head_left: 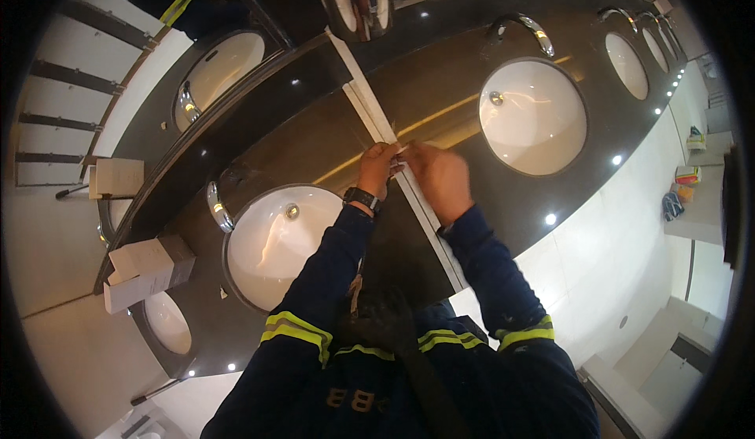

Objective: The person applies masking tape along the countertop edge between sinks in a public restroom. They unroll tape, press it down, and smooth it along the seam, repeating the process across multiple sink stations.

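- In the middle of the dark counter (448,69), a long pale strip (429,220) is found, laid between the left basin (275,242) and the right basin (535,120).
- Its long axis is directed slantwise, from the far left to the near right, and its near end is brought close to the counter's near edge.
- Around the middle of this length, both hands are gathered; the left hand (374,171) is placed on the left side of the strip, and the right hand (440,179) on the right side, by which a part of the strip is covered.
- Neither hand can be called clearly nearer, because the strip is met by both almost at the same place.
- The left fingers (387,153) are bent narrow, with the tips close together at the strip's left edge; whether a small thing is pinched there cannot be told.
- The right hand is blurred, so the opening of its fingers cannot be told either.
- By the left wrist, a dark watch (362,198) is worn.
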`<state>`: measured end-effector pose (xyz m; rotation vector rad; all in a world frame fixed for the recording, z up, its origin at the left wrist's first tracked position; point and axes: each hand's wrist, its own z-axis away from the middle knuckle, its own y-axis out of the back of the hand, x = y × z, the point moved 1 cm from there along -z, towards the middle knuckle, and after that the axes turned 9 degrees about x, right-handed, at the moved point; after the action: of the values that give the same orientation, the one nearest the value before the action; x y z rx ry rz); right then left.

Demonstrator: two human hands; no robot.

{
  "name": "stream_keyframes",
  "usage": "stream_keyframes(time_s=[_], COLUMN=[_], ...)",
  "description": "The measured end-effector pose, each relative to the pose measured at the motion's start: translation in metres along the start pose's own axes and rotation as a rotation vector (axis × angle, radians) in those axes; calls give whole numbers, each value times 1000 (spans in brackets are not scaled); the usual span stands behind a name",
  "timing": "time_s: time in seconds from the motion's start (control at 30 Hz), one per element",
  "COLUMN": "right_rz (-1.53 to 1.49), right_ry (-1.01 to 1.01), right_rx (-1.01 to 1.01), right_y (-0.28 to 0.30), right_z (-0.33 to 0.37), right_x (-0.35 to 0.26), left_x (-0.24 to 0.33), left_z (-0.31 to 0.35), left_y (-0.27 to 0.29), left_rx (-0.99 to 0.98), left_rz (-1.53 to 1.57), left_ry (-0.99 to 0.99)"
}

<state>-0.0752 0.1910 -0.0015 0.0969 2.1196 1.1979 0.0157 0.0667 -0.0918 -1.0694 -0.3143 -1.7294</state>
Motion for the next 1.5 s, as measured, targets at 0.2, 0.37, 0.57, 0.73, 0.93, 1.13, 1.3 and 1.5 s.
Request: stream_keyframes(time_s=[0.2, 0.37, 0.57, 0.73, 0.93, 1.13, 1.3, 1.5], right_rz=[246, 240, -786, -947, -895, -873, -861, -766], right_ry=[-112, 51, -349, -381, -346, -256, -251, -255], right_rx=[-238, -11, -13, -29, -3, 87, 111, 165], right_y=[-25, -16, -62, -97, -104, -130, -144, -145], right_z=[-32, -61, -156, -177, -181, -187, -196, -196], right_x=[58, 35, -6, -26, -23, -8, -13, -17], left_x=[1, 3, 5, 1, 17, 142, 265, 277], left_z=[0, 1, 2, -4, 24, 48, 11, -62], left_y=[1, 12, 2, 7, 17, 30, 30, 49], left_rx=[-22, -41, -110, -178, -402, 8, 39, -183], left_rz=[-18, 57, 160, 265, -95, -1199, -1520, -1858], left_ry=[73, 139, 226, 372, 522, -929, -1626, -1823])
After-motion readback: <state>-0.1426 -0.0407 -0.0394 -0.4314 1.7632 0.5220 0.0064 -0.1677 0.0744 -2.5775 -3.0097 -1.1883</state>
